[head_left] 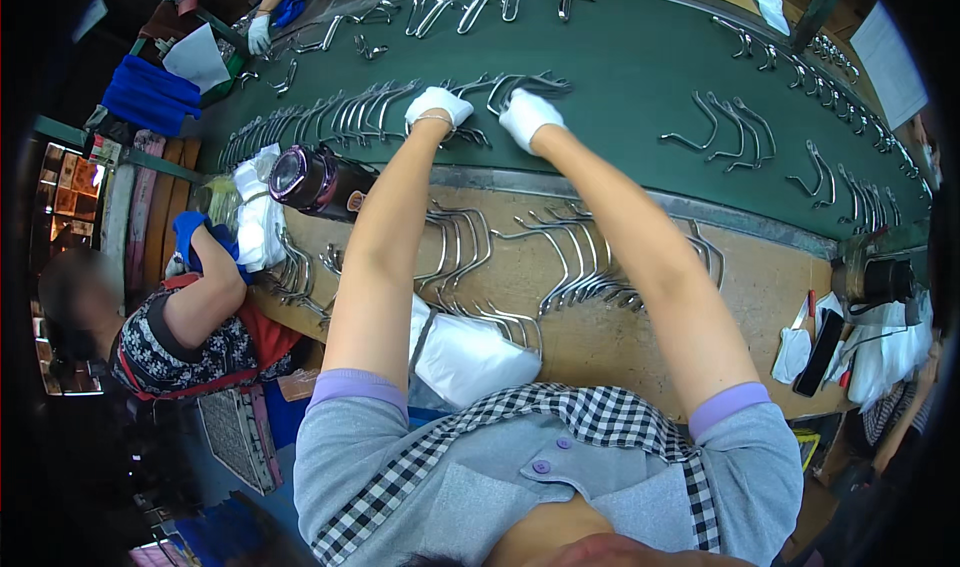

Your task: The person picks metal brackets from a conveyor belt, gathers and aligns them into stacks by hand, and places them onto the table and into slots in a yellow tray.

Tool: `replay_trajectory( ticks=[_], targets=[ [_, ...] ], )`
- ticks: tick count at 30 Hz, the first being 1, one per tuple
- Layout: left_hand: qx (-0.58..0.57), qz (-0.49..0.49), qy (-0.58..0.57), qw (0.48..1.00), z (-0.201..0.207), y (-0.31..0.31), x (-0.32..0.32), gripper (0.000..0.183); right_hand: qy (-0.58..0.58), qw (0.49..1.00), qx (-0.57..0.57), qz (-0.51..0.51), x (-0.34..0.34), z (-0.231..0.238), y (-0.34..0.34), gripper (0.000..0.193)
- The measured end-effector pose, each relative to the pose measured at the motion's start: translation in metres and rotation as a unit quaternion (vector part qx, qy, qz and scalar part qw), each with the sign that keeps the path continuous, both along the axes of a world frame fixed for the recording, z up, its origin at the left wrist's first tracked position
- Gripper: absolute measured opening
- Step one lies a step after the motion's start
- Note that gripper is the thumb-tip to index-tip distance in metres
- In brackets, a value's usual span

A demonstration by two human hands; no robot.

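Both my hands wear white gloves and reach over a green conveyor belt (620,117). My left hand (440,107) is closed over bent shiny metal rods (470,137) at the right end of a long row; its fingertips are hidden. My right hand (528,119), just to the right, has its fingers closed at the near side of a small bunch of similar bent metal rods (535,84). The long row of bent rods (340,114) stretches left along the belt's near side. More bent rods (725,132) lie apart on the right.
A wooden bench (690,337) in front of me carries more bent rods (570,252), a white plastic-wrapped bundle (470,357) and a dark flask (315,180). Rods line the belt's far edge. A co-worker (200,317) sits at left; another's gloved hand (259,35) is across the belt.
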State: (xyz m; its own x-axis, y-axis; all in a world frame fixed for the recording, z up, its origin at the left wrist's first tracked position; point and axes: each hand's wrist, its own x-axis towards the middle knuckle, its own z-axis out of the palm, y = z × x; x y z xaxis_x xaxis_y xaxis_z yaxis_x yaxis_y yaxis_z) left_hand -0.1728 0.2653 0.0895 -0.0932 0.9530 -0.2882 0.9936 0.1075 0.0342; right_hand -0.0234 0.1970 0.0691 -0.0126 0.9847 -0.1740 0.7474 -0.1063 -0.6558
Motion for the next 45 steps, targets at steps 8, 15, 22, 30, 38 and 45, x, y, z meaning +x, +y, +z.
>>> replay_trajectory(
  ticks=[8,15,22,30,38,45],
  targets=[
    [0.118,0.035,-0.126,0.984,-0.019,-0.003,0.001,0.045,-0.122,0.992,-0.022,0.009,-0.006,0.0,-0.009,0.027],
    [-0.185,0.128,-0.843,0.488,-0.041,-0.041,-0.006,0.016,0.342,0.94,0.002,-0.001,0.042,-0.008,-0.058,0.026],
    [-0.236,0.139,-0.841,0.467,-0.018,-0.126,0.036,0.028,0.523,0.849,0.042,-0.065,0.082,-0.012,-0.13,0.029],
    [-0.324,0.094,-0.886,0.318,-0.026,-0.139,0.049,0.033,0.438,0.896,0.034,-0.069,0.074,-0.008,-0.166,0.033],
    [-0.402,0.065,-0.871,0.273,-0.012,-0.149,0.051,0.055,0.298,0.953,0.038,-0.042,0.073,-0.015,-0.175,0.032],
    [-0.411,0.068,-0.881,0.224,-0.01,-0.153,0.051,0.057,0.205,0.979,0.009,0.018,0.078,0.004,-0.172,0.031]
  ],
)
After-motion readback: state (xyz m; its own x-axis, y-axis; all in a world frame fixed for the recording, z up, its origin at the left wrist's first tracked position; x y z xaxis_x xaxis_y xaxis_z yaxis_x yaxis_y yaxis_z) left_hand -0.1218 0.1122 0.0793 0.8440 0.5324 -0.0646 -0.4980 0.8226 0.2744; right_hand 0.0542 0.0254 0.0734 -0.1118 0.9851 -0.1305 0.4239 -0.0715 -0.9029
